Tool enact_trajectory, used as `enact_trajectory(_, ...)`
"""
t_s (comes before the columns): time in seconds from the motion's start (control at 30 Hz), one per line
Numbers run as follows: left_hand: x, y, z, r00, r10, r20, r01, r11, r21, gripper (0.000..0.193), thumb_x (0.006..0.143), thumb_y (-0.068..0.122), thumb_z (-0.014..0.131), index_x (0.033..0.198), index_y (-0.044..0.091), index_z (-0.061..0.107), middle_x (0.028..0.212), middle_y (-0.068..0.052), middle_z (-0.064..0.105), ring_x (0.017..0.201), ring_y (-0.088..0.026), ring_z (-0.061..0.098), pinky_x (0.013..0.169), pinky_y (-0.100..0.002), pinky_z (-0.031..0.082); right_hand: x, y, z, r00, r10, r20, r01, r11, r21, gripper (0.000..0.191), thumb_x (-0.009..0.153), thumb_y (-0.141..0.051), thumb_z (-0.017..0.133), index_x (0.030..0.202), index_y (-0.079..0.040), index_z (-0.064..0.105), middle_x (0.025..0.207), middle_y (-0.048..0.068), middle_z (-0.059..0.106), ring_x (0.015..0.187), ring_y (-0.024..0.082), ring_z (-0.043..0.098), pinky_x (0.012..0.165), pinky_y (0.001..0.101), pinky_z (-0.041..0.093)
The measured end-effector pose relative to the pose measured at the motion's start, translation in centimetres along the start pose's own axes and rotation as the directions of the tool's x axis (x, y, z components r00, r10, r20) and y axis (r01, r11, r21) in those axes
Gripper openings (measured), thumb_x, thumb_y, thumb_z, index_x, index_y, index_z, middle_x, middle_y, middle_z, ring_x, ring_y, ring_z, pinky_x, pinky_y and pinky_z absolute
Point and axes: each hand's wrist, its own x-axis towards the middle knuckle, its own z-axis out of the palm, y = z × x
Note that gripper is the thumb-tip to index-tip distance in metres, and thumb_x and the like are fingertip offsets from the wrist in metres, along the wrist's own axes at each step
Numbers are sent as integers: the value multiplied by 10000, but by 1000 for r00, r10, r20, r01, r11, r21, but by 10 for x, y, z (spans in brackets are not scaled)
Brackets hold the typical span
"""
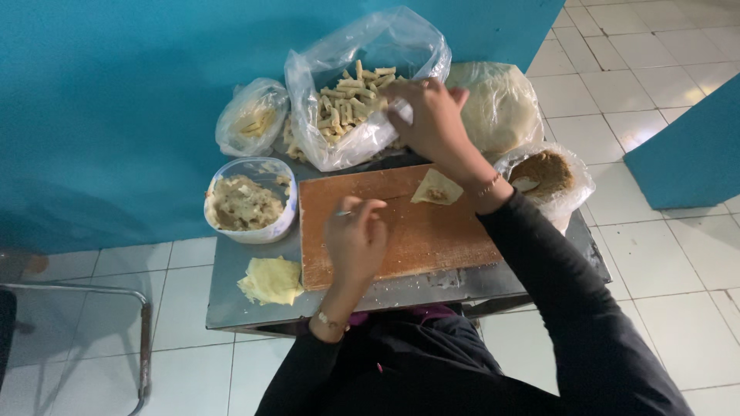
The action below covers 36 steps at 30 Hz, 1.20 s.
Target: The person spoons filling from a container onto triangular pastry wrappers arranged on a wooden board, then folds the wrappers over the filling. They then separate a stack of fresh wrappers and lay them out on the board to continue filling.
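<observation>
My right hand (430, 117) reaches into the mouth of a clear plastic bag (362, 46) that holds several rolled pastry sticks (351, 104); what its fingers hold is hidden. My left hand (354, 239) hovers over a wooden board (416, 239), closed on a small metal utensil (342, 213). A triangular dough wrapper (436, 188) with a bit of filling lies on the board's far side.
A round plastic tub of filling (248, 202) stands left of the board, a stack of yellow wrappers (271, 280) in front of it. Three more bags (251, 117) (499, 104) (549, 176) sit on the small metal table (231, 304). Blue wall behind, white tiled floor around.
</observation>
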Motion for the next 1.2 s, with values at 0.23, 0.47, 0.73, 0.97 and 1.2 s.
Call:
enact_trajectory(0.23,18,-11,56,978,60,201,-132,920,369,143,848,248,725,866,108,704,931,-112,685,886,-319,669,813,-471,476,-43,10,-20,996,-10,-92,0,993,-116,330,990,-311,703,1313,-243,717,1250,23,724,1194,284,570,975,539,301)
enact_trajectory(0.47,36,-16,76,943,13,332,-165,886,433,207,829,264,764,890,78,698,973,-131,697,941,-336,670,842,-479,480,-131,45,-12,992,81,-101,-109,944,-312,265,907,-375,712,1087,-198,792,1097,83,735,1182,321,577,987,521,360)
enact_trajectory(0.73,33,-1,95,957,76,281,-204,865,459,122,813,173,716,858,61,699,944,-143,698,891,-335,682,796,-474,477,-153,71,11,884,462,75,-409,840,-355,277,954,-388,688,1065,-142,753,893,141,742,812,310,714,735,451,566)
enact_trajectory(0.97,33,4,104,953,51,298,-193,862,468,85,844,37,619,892,74,679,959,-128,707,905,-331,691,809,-451,489,-152,77,17,966,255,-51,-257,907,-334,206,847,-309,739,943,-127,744,913,111,748,1081,315,659,809,456,547)
enact_trajectory(1.2,38,6,105,962,59,266,-118,970,212,168,830,52,676,989,41,625,926,-164,684,910,-393,662,790,-500,500,-151,69,11,974,210,-85,-225,944,-241,268,824,-190,718,1089,-157,700,857,37,751,1237,326,527,901,459,523)
